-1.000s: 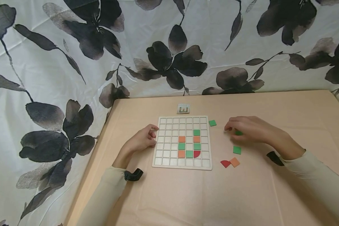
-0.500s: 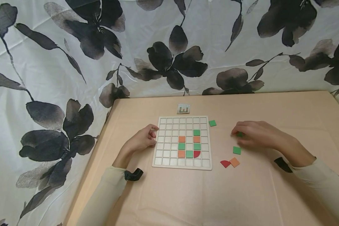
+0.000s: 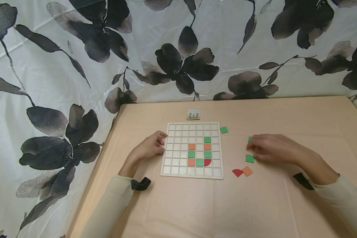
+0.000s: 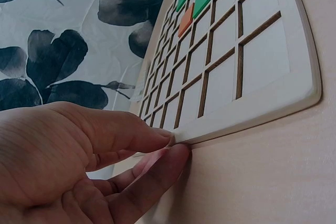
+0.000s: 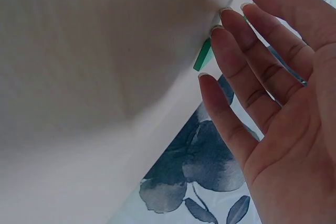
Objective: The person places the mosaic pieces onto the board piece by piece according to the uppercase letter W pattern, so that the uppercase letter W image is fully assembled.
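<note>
A white grid board [image 3: 178, 170] lies on the table with green and orange square tiles and one red rounded tile [image 3: 207, 162] in its cells. My left hand [image 3: 147, 145] pinches the board's left edge, thumb at the rim [image 4: 181, 137] and a finger against its side. To the right of the board, my right hand [image 3: 278, 148] hovers with loosely bent fingers and nothing between them. One green tile [image 3: 249, 139] is partly hidden by its fingertips, and another green tile [image 3: 249, 158] lies just below them. In the right wrist view, a green tile [image 5: 203, 56] shows beside the spread fingers.
An orange tile [image 3: 247, 171] and a red quarter-round tile [image 3: 237, 172] lie nearer the front. By the board's upper right corner is another green tile [image 3: 224, 129]. A small patterned card [image 3: 193, 114] sits behind the board. Floral cloth [image 3: 184, 66] hangs beyond the table.
My right hand has moved right and toward me, from over the upper green tile to the lower one, uncovering part of the upper tile. The left hand and board stay still.
</note>
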The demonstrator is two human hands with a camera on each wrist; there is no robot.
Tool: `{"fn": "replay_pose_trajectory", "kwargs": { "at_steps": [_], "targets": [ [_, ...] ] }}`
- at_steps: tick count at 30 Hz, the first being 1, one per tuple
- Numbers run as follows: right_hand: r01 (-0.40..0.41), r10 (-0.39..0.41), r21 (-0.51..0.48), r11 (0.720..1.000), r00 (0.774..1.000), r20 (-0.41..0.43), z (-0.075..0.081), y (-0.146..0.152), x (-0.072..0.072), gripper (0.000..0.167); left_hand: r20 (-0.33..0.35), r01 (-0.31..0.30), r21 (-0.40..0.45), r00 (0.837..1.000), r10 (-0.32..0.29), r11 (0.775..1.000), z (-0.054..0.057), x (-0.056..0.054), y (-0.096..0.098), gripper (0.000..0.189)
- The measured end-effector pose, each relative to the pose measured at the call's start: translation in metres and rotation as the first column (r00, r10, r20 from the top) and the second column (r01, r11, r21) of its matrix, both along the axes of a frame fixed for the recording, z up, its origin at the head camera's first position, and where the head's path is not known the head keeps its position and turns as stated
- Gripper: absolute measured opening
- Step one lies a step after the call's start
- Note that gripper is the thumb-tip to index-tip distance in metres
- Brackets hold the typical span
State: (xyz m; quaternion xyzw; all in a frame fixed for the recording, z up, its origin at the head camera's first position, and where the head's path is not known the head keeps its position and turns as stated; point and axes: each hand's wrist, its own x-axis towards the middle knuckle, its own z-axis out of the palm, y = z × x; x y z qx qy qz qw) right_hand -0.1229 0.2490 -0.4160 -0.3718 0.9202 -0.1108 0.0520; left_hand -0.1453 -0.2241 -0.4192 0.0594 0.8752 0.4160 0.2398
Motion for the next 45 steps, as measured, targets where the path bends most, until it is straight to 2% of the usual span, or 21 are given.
{"fn": "replay_pose_trajectory", "kwargs": {
  "at_steps": [12, 17, 24, 31, 35, 39, 45],
  "targets": [
    [-0.009, 0.01, -0.01, 1.0, 1.0, 0.006, -0.001, -0.001, 0.014, 0.027, -0.002, -0.002, 0.007, 1.0, 0.002, 1.0, -0.002, 0.001, 0.001, 0.053],
    [-0.018, 0.018, -0.026, 0.999, 0.999, -0.033, 0.001, -0.001, 0.019, 0.029, -0.001, -0.006, 0.008, 1.0, 0.006, 1.0, -0.003, 0.001, 0.0, 0.053],
    [-0.126, 0.126, -0.048, 0.991, 0.992, -0.006, -0.003, -0.004, 0.027, 0.035, -0.001, 0.0, 0.01, 1.0, 0.0, 1.0, -0.003, 0.001, 0.0, 0.054],
    [-0.231, 0.216, -0.133, 0.964, 0.969, -0.122, -0.012, -0.013, 0.033, 0.033, -0.003, -0.002, 0.007, 1.0, 0.002, 1.0, -0.001, 0.001, 0.001, 0.053],
    [-0.259, 0.234, -0.157, 0.953, 0.959, -0.161, -0.014, -0.018, 0.034, 0.032, 0.0, 0.0, 0.011, 1.0, 0.0, 1.0, -0.002, 0.0, 0.0, 0.053],
    [-0.241, 0.216, -0.134, 0.961, 0.96, -0.176, -0.013, -0.022, 0.034, 0.028, -0.003, 0.004, 0.012, 1.0, -0.004, 1.0, -0.002, 0.0, 0.0, 0.053],
    [-0.177, 0.155, -0.059, 0.983, 0.952, -0.263, -0.012, -0.025, 0.033, 0.027, 0.0, 0.003, 0.008, 1.0, -0.003, 1.0, -0.001, 0.0, 0.0, 0.053]
  ]
}}
